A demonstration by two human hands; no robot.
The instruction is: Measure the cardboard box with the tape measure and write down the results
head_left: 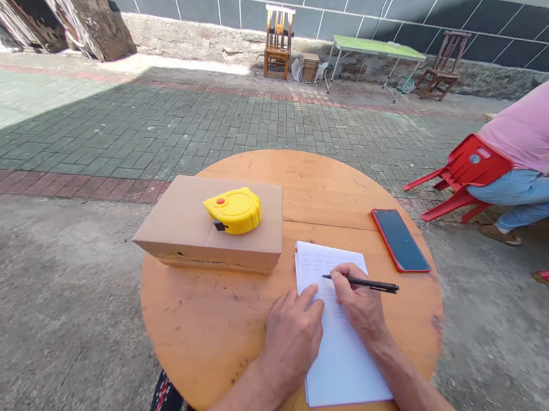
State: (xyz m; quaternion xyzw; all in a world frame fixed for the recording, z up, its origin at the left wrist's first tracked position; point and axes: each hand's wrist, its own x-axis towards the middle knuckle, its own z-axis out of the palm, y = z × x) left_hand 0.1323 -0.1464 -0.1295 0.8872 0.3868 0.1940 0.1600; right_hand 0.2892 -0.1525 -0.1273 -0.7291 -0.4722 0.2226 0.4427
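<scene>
A white notepad with faint writing lies on a round wooden table. My right hand grips a black pen, its tip on the paper. My left hand rests on the pad's left edge, fingers curled loosely and pressing down. Behind the pad stands a brown cardboard box with a yellow tape measure on top. A phone in a red case lies face up to the right.
A person in a pink shirt and jeans sits on a red plastic chair at the right. Wooden chairs and a green folding table stand by the far tiled wall. Paved ground surrounds the table.
</scene>
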